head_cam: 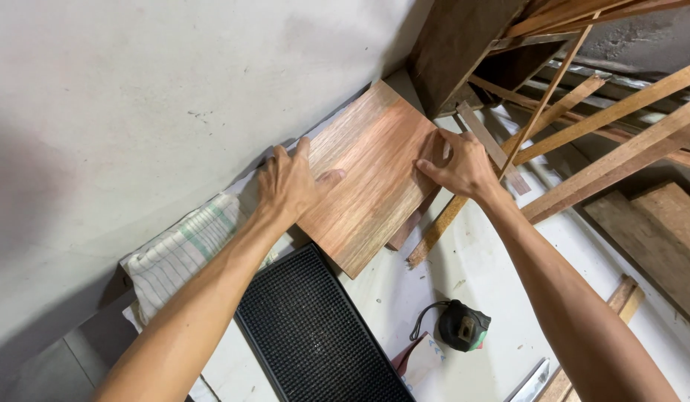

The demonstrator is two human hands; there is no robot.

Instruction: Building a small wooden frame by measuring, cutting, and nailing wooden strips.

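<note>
Tape measure (464,325), black and round, lies nearest on the white surface (494,275), beside a black ribbed mat (315,335); a striped cloth (177,253) sits bunched to the left against the pale wall (136,97); beyond the mat the reddish wooden board (371,175) lies flat; left hand (289,186) presses on its left edge, fingers spread, gripping nothing; right hand (460,167) rests flat on its right edge, thumb out; farther off, loose wooden strips (613,119) cross each other.

The wooden board (371,175) is flat, rectangular and reddish-brown, with grain along its length. It lies tilted against the grey wall, over thin slats.
</note>
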